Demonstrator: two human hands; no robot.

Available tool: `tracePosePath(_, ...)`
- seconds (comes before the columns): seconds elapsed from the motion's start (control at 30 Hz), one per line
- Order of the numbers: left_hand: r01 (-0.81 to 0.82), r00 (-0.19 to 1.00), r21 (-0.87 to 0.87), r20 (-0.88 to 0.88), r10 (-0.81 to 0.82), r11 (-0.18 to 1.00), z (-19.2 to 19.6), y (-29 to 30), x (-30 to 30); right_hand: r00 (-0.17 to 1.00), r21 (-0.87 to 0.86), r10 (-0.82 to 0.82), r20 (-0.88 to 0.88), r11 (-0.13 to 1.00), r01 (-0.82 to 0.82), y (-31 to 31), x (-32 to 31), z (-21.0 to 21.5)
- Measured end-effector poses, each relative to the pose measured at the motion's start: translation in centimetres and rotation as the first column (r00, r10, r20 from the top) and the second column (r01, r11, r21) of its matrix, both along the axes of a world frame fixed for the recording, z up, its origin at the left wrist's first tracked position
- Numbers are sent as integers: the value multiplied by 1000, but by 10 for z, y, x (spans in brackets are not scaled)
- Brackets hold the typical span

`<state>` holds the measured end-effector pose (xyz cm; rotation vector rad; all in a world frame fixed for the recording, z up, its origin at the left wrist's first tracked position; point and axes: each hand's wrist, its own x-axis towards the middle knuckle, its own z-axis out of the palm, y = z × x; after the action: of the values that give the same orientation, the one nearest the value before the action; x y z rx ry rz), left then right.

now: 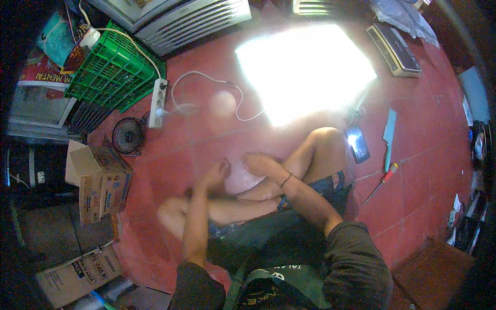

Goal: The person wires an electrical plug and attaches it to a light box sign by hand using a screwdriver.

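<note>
I sit cross-legged on a red tiled floor (pixel 423 170). My left hand (pixel 216 173) and my right hand (pixel 260 164) are close together above my shins, both with curled fingers. Between and just below them lies a pale, translucent plastic piece (pixel 243 180) resting on my leg; each hand seems to pinch its upper edge, though the picture is blurred there. A dark band circles my right wrist (pixel 285 180).
To my right lie a phone (pixel 358 144), a blue-bladed knife (pixel 389 138) and a red-handled screwdriver (pixel 383 181). A scale (pixel 395 49) stands far right. On the left are a green crate (pixel 111 67), a power strip (pixel 157 95), a small fan (pixel 128 135) and cardboard boxes (pixel 101 181).
</note>
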<state>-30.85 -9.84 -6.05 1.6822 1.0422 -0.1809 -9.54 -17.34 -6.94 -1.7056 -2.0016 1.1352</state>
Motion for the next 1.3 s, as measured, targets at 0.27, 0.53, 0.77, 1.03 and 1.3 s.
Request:
tracePosePath(0.27, 60, 997, 119, -47, -54, 991, -9, 4, 5, 998, 111, -5, -70, 994, 13, 1, 2, -36)
tracePosePath(0.53, -11, 997, 165, 78, -2, 986, -39, 5, -2, 990, 208, 111, 83, 970, -126, 2, 0, -62)
tracePosePath(0.77, 108, 990, 184, -114, -88, 977, -31, 10, -16, 911, 165, 263, 318, 931, -327, 4, -11, -59)
tracePosePath(1.03, 130, 981, 233, -171, -91, 964, -18, 11, -9, 1000, 179, 23, 16, 983, -26, 4, -11, -50)
tracePosePath(1.3, 124, 968, 92, -230, -100, 988, 0, 5, 3, 997, 147, 45, 66, 988, -54, 2, -11, -56)
